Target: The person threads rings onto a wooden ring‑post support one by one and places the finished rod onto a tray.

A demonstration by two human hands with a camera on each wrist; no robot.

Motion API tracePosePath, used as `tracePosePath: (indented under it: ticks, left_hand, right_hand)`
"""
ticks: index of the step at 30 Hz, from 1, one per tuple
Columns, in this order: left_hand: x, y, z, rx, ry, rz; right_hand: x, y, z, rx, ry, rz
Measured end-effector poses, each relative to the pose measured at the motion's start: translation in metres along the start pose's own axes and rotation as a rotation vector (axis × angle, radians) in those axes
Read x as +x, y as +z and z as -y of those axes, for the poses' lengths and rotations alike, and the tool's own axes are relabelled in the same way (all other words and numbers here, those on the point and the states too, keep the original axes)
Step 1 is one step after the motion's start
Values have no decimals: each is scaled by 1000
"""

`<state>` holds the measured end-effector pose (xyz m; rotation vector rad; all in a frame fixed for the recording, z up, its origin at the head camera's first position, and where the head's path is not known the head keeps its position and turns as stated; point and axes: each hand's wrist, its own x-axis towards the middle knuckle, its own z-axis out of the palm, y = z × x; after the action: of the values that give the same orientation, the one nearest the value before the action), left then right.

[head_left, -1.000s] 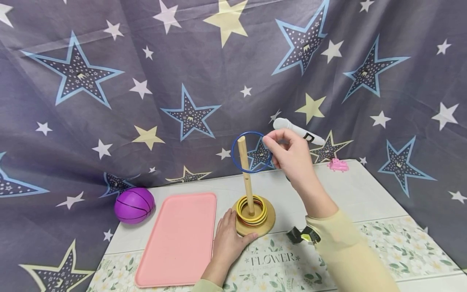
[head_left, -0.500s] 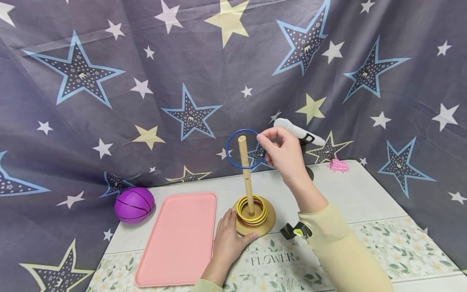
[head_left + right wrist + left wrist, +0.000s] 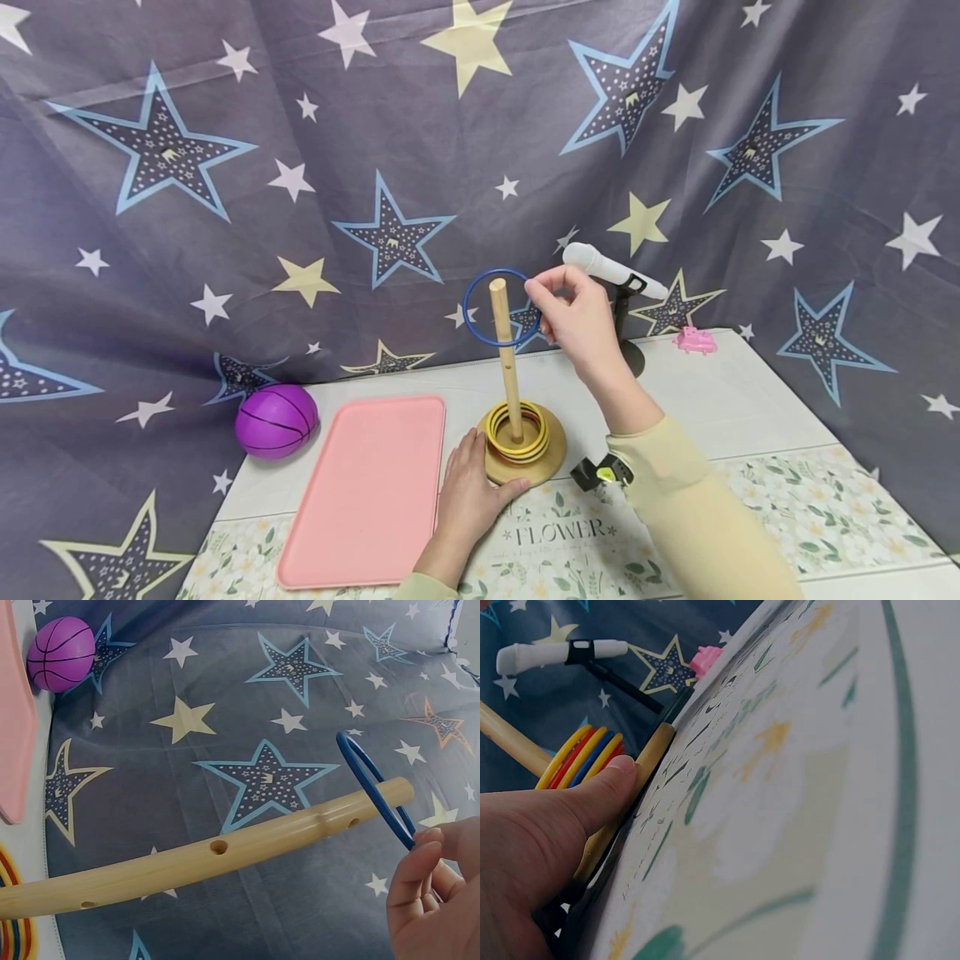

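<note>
1. My right hand (image 3: pixel 581 321) has its grip pinched on the far side of a blue ring (image 3: pixel 501 307), finger and thumb closed on the thin rim. The ring hangs up in the air to the left of that grip.

2. The ring sits level with the top of the peg (image 3: pixel 506 362). In the right wrist view the peg tip (image 3: pixel 397 791) seems to poke just through the hoop, so I judge the ring is threaded at the very top and no lower (the head view alone would not settle it).

3. My left hand (image 3: pixel 468 500) rests flat against the near edge of the wooden base (image 3: pixel 551 454), thumb pressed to its rim (image 3: pixel 656 750), fingers relaxed and clamped on nothing. It steadies the stand on the worktop (image 3: pixel 735 400).

4. Done so far, as I read it: a stack of yellow and red rings (image 3: pixel 517 431) already lies round the foot of the peg, just beyond my left grip.

5. Left: the blue ring has the whole length of the peg below it and is not yet let go.

6. Left of my left hand lies a pink tray (image 3: pixel 367 487), with a purple ball (image 3: pixel 275 422) beyond it. A white microphone (image 3: pixel 611 268) stands behind my right hand.
</note>
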<state>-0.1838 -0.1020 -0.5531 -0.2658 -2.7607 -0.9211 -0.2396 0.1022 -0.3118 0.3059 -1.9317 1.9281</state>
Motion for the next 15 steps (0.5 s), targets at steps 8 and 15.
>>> tracePosePath:
  ticks: [8,15]
  left_hand:
    - [0,0,0,0,4,-2]
    - [0,0,-1,5,-4,4]
  right_hand:
    - [1,-1,-13,-10,15,-1]
    - [-1,-1,-20,5,43,7]
